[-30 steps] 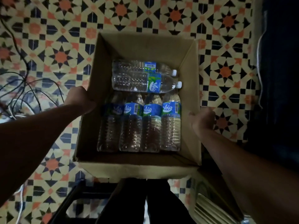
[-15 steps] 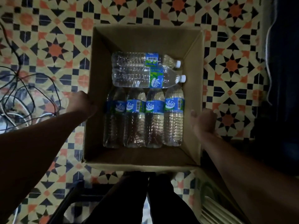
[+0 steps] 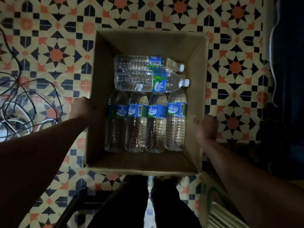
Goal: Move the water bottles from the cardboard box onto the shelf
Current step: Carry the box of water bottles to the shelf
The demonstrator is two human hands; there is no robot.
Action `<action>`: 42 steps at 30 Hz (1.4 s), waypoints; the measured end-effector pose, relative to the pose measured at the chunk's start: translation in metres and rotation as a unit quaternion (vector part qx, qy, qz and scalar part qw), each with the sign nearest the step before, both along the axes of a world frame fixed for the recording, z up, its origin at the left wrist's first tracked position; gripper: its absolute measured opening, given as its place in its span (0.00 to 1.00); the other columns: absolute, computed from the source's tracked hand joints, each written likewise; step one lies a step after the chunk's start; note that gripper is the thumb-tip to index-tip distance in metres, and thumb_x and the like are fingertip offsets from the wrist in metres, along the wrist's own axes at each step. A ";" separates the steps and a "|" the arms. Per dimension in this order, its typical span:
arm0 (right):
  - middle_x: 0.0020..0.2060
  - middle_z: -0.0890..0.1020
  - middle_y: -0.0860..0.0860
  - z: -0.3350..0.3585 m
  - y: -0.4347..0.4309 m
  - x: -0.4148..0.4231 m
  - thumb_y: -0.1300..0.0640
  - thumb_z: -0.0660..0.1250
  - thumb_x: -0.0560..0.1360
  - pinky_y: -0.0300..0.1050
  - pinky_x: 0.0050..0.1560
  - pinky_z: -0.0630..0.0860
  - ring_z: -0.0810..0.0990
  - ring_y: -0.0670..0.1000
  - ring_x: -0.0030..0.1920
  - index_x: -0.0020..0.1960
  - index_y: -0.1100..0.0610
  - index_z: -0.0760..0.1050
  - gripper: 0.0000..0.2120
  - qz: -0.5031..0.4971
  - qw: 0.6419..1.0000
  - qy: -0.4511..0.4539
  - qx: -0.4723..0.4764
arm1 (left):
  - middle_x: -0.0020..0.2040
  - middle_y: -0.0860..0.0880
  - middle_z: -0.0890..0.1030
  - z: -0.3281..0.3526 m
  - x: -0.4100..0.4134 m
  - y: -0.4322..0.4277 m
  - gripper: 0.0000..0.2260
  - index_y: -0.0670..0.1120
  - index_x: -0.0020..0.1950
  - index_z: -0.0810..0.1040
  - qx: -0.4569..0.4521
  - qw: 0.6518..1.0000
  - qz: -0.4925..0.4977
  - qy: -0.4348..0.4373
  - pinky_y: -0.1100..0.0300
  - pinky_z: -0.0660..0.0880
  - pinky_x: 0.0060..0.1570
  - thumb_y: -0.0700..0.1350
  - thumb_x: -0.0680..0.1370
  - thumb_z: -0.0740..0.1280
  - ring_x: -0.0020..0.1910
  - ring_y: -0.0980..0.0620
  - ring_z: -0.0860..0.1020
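Head view: position of the open brown cardboard box (image 3: 148, 43) has changed over the last second. It now sits slightly smaller and more central in the frame, above the orange, black and cream patterned tile floor (image 3: 49, 46), while the load inside is unchanged. Judgement: the cardboard box is being carried or lowered, and unloading has not begun. The left hand (image 3: 83, 109) grips the left wall at mid-frame left, with its finger ends hidden. The right hand (image 3: 205, 127) grasps the right wall, thumb hooked over the rim. All six clear plastic water bottles (image 3: 156, 122) with blue and green labels lie inside the box. Four form a row in the lower half, touching side by side. Their long axes run top-to-bottom of the frame, bases toward the lower edge and necks tucked under the crosswise pair (image 3: 144, 81). That pair lies with long axes left-to-right, white caps (image 3: 185, 82) pointing at the right wall. In this view the shelf cannot be identified.
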State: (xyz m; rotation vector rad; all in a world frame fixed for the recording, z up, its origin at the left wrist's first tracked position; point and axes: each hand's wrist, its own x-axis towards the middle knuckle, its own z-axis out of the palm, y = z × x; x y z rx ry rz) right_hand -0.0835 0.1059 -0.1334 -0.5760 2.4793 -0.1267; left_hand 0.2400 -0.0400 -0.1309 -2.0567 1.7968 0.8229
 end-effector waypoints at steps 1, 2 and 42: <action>0.57 0.79 0.66 -0.001 0.001 0.000 0.54 0.65 0.80 0.46 0.45 0.69 0.77 0.63 0.59 0.61 0.70 0.75 0.19 0.003 1.000 0.000 0.002 | 0.44 0.38 0.80 0.000 0.000 0.000 0.07 0.37 0.49 0.78 0.001 1.000 0.003 0.000 0.51 0.80 0.39 0.41 0.79 0.67 0.43 0.43 0.81; 0.57 0.79 0.66 -0.001 0.001 0.000 0.54 0.64 0.80 0.45 0.44 0.67 0.77 0.63 0.59 0.61 0.70 0.75 0.19 0.007 1.000 0.001 0.003 | 0.44 0.39 0.80 0.000 -0.001 0.000 0.07 0.37 0.49 0.78 0.004 1.000 0.007 0.001 0.53 0.79 0.37 0.41 0.79 0.67 0.42 0.43 0.80; 0.52 0.82 0.58 0.186 0.332 -0.120 0.62 0.72 0.72 0.46 0.56 0.73 0.81 0.61 0.52 0.56 0.57 0.80 0.13 -0.242 0.961 0.045 -0.126 | 0.53 0.50 0.80 0.172 -0.400 0.247 0.04 0.51 0.52 0.76 0.091 0.810 -0.520 0.256 0.58 0.75 0.50 0.44 0.78 0.65 0.54 0.51 0.78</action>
